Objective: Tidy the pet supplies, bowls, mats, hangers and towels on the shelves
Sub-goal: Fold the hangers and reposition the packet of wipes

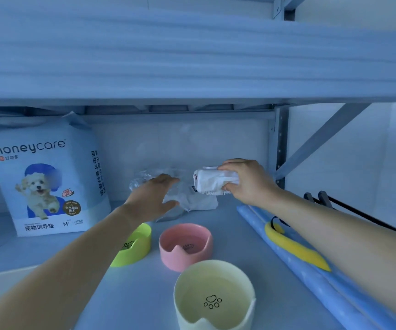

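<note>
White packet [212, 182] pinched between thumb and curled fingers of the right hand [247, 182]; left hand [151, 198], fingers straight, over crumpled clear bags [142, 181] just left of that grip; pink bowl [185, 244] nearer the camera.

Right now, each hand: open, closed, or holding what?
Left hand: open, fingers spread over the clear plastic bag.
Right hand: closed around the white packet.
</note>
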